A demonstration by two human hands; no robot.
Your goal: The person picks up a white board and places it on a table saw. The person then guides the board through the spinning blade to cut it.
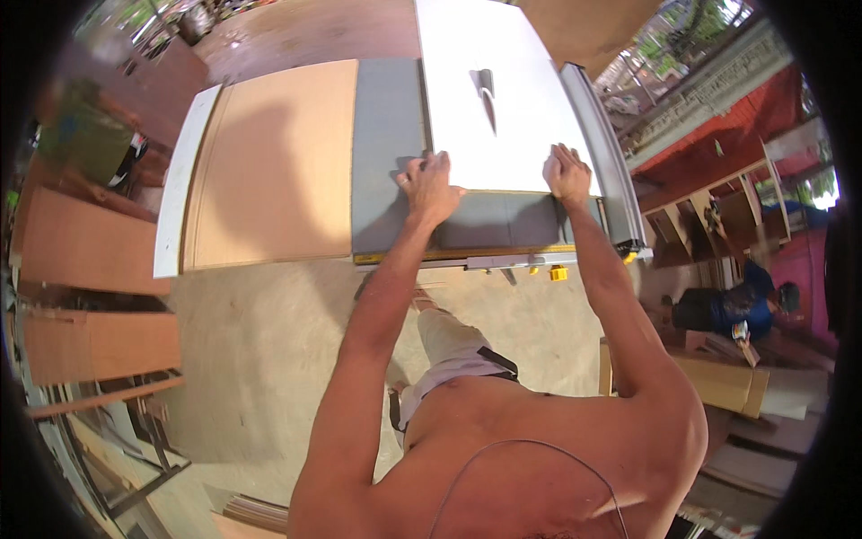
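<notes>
A large white panel [503, 54] lies flat on the grey top of a table saw [485, 220]. A dark, thin saw part [487, 94] stands up through the panel's middle, with a slit running toward me. My left hand [429, 187] holds the panel's near left corner, fingers curled at the side and thumb along the near edge. At the near right corner my right hand [567, 175] is closed on the panel, fingers bent over its top. A long metal rip fence [611, 153] runs along the panel's right side.
A tan board [269, 162] extends the saw's surface leftward, ending at a white strip [186, 180]. A front rail [512, 261] carries a yellow knob [558, 273]. Brown cabinets [99, 346] line the left. A person in blue [750, 301] works at the far right.
</notes>
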